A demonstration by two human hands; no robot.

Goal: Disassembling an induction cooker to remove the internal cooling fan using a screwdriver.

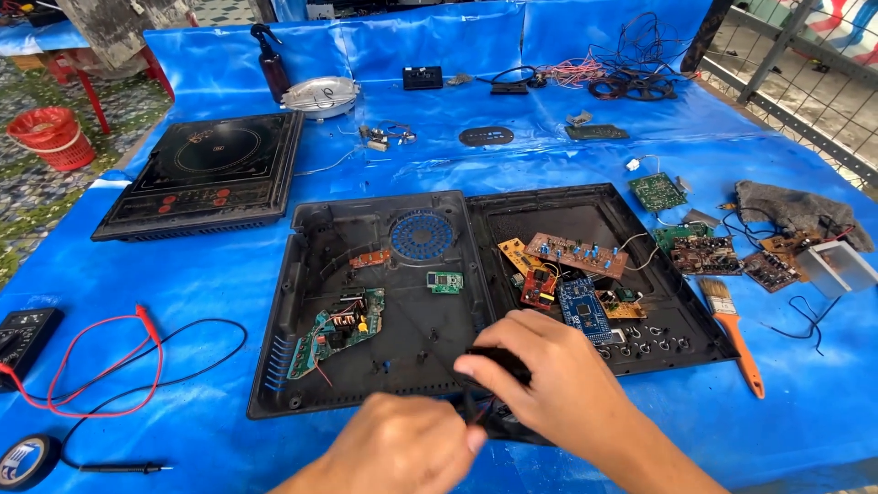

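Both hands closed on one small black part: right hand [549, 375] over it, left hand [402, 448] pinching, above black tray [302, 274].

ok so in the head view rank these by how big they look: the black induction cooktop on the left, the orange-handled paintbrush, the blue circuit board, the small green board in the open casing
Largest to smallest:
1. black induction cooktop
2. orange-handled paintbrush
3. blue circuit board
4. small green board

The cooktop lies farther from the camera yet looks biggest by far, so that rank is safe.

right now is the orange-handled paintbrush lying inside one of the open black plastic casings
No, the orange-handled paintbrush lies on the blue tarp, just outside the right black plastic casing.
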